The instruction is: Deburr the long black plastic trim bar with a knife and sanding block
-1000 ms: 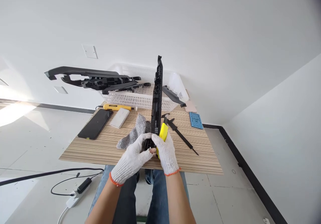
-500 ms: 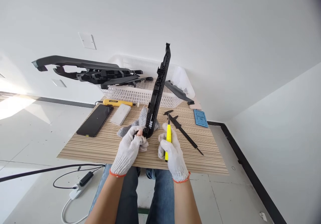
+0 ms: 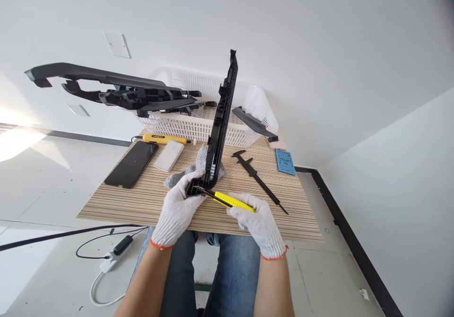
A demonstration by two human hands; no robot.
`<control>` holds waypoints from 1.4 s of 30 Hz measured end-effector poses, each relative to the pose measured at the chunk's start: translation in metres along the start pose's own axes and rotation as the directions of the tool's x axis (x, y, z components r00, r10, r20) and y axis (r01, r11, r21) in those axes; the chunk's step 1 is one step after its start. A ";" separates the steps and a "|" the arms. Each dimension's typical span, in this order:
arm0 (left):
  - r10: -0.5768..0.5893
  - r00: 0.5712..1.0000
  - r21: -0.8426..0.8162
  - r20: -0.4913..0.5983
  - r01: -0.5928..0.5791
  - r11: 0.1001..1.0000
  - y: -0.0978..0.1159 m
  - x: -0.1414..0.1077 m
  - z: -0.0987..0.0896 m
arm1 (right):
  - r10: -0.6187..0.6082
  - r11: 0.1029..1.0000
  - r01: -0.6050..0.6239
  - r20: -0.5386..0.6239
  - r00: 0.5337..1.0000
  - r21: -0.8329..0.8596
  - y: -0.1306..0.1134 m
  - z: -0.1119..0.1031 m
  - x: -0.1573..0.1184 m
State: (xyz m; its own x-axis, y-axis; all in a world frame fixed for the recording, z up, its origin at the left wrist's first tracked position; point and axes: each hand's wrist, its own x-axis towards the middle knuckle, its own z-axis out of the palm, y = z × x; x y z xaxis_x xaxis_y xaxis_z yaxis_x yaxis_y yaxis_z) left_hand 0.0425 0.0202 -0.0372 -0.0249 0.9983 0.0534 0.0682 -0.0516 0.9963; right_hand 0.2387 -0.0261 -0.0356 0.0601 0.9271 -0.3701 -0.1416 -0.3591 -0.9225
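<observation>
Left hand: in a white knit glove with an orange cuff, its fingers closed round the short bent end of the trim piece, thumb on the upper side.
Right hand: gloved alike, fingers wrapped about the handle of the cutter knife.
Black plastic trim piece: long and ribbed, gripped at its near end above the table; the far end slants up and slightly right, in front of the basket.
Yellow cutter knife: points left, its tip at the bent end just beside the left fingers — whether the blade touches the plastic cannot be told.
Grey knit cloth: on the table, partly behind the trim piece.
Black caliper: lies slantwise, right of the trim piece and beyond the knife.
White basket: at the back, with a stack of black trim parts jutting over its left side and a single dark part across its right front corner.
Table's left side: black smartphone, flat white block and, behind them, a yellow pen-shaped tool.
Table's right side: blue card — flat on the striped wood-grain table.
</observation>
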 end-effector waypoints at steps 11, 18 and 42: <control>-0.193 0.975 -0.213 0.112 0.213 0.954 0.007 -0.001 -0.009 | -0.063 0.990 0.047 -0.120 0.991 -0.135 -0.001 -0.001 0.003; -0.189 0.942 -0.336 0.277 0.279 0.900 0.006 -0.007 -0.015 | -0.090 0.988 0.067 -0.167 0.982 -0.137 -0.002 0.007 0.004; -0.232 0.957 -0.444 0.176 0.288 0.849 0.015 -0.005 -0.008 | -0.105 0.994 0.104 -0.122 0.987 -0.013 -0.004 0.003 0.000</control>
State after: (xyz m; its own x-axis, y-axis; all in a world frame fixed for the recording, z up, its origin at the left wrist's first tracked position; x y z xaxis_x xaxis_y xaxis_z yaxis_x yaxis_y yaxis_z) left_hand 0.0361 0.0139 -0.0222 0.1359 0.9720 -0.1919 -0.3918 0.2306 0.8907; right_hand 0.2359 -0.0247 -0.0314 0.1946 0.9396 -0.2815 -0.1213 -0.2617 -0.9575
